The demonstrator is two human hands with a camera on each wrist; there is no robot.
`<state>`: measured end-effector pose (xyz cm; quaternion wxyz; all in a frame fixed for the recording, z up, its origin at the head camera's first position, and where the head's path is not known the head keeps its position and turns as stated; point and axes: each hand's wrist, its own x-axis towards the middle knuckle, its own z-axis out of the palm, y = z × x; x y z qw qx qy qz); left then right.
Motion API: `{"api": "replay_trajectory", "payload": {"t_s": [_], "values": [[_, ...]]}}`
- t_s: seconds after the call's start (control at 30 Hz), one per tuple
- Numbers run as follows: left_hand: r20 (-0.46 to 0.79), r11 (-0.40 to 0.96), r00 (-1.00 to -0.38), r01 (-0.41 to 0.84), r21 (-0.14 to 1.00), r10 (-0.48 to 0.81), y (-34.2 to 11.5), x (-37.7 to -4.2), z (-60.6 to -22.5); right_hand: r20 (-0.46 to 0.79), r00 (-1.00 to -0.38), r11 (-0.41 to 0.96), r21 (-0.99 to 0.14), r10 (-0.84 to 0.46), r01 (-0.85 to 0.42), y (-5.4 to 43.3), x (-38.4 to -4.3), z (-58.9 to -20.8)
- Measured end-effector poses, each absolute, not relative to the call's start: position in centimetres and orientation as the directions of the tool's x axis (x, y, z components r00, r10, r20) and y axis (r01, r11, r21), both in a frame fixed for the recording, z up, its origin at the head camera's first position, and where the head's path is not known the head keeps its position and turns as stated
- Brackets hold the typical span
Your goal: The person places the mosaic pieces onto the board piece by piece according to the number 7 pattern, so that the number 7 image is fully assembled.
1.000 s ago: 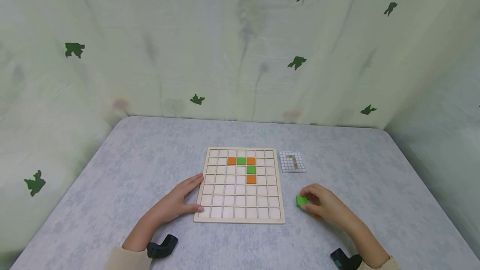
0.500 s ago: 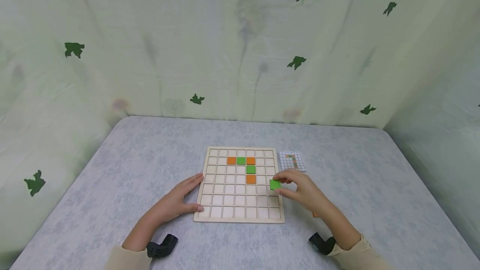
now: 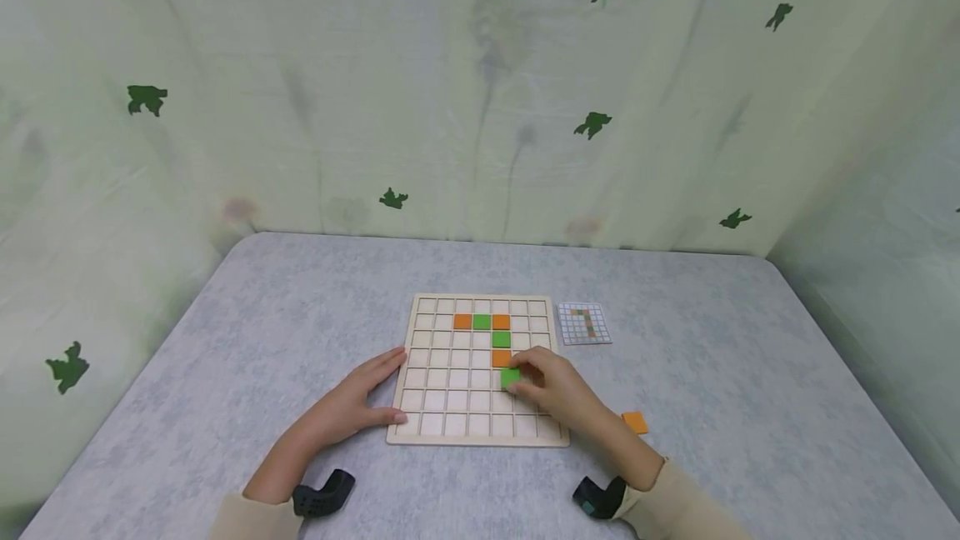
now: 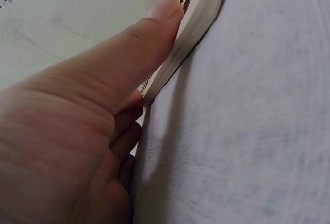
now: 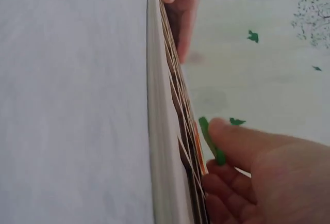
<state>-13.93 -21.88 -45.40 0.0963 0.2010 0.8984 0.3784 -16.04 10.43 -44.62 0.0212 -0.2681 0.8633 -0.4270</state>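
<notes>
A wooden grid board [image 3: 450,401] lies on the table with orange and green square tiles set in some of its cells. Between thumb and fingers, my right hand [image 3: 558,390] pinches a green tile [image 3: 509,378] over the board, just below the lowest orange tile [image 3: 501,358]. From the right wrist view, that green tile [image 5: 212,140] appears tilted, close over the board's surface. My left hand [image 3: 352,398] rests at the board's left edge. In the left wrist view its thumb [image 4: 167,10] presses on the rim, while the other fingers lie along the side.
A small pattern card [image 3: 585,323] with a printed grid lies right of the board's upper corner. One loose orange tile [image 3: 634,422] sits on the grey table [image 3: 712,340] beside my right forearm. A leaf-patterned cloth [image 3: 450,107] hangs behind the table.
My right hand has carried the green tile leftward from the table right of the board to over its cells. The loose orange tile is now uncovered. My left hand has stayed put.
</notes>
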Motion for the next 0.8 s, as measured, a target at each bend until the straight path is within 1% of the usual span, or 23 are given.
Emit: {"api": "replay_trajectory", "payload": {"t_s": [0.3,0.4,0.5,0.67,0.73,0.8], "values": [[-0.028,0.636,-0.902,0.281,0.719,0.430,-21.8,-13.9,-45.4,0.212,-0.868,0.529,-0.719,-0.450,-0.450,9.3,-16.2,-45.4],[-0.030,0.642,-0.904,0.280,0.714,0.427,-21.7,-13.9,-45.4,0.216,-0.861,0.535,-0.706,-0.461,-0.464,9.2,-16.3,-45.4],[-0.026,0.640,-0.904,0.282,0.715,0.427,-21.8,-13.9,-45.4,0.190,-0.858,0.542,-0.705,-0.477,-0.457,9.2,-16.3,-45.2],[-0.017,0.632,-0.900,0.291,0.718,0.435,-21.9,-13.9,-45.5,0.126,-0.864,0.518,-0.755,-0.488,-0.403,9.8,-16.0,-44.1],[-0.014,0.629,-0.899,0.294,0.720,0.438,-21.9,-13.9,-45.5,0.121,-0.868,0.497,-0.778,-0.482,-0.385,10.2,-15.7,-43.3],[-0.010,0.627,-0.899,0.298,0.720,0.438,-21.9,-14.0,-45.5,0.142,-0.869,0.482,-0.784,-0.474,-0.391,11.0,-15.4,-42.5]]}}
